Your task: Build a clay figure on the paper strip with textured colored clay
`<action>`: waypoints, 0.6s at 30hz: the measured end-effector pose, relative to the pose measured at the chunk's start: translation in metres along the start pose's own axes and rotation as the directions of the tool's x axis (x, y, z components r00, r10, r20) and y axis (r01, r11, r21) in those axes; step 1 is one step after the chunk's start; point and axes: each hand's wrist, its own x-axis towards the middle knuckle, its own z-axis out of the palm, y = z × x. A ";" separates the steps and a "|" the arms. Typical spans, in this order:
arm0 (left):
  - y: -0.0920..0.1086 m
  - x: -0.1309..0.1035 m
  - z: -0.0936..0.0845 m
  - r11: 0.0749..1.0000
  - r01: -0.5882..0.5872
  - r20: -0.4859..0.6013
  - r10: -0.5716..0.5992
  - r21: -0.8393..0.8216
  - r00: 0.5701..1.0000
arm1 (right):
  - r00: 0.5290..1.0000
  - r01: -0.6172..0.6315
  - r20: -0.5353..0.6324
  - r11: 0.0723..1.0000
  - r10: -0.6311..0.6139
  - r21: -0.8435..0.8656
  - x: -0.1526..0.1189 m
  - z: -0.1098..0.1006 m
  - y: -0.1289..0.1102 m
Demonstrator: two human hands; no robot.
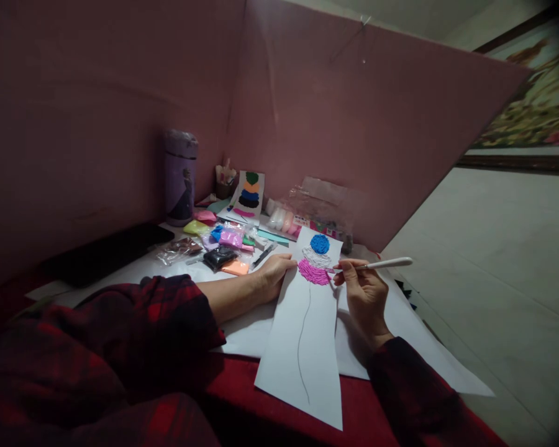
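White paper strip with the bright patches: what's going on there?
The left hand steadies the white paper strip by its edge. The right hand holds a slim white-handled tool, its tip at the textured magenta patch. Above sit a white patch and a round blue patch; below, a wavy drawn line runs down bare paper.

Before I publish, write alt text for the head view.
A person's left hand holds a white sheet with a textured blue disc, white band and pink band stacked above a thin curved line; the right hand holds a white-handled tool, its tip by the pink band. Beyond lie coloured packets, with a purple flask standing farther left.
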 end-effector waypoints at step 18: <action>-0.002 0.002 -0.002 0.997 -0.017 0.014 0.016 0.072 1.000 | 1.000 0.012 -0.016 0.999 -0.012 0.039 -0.003 -0.002 -0.007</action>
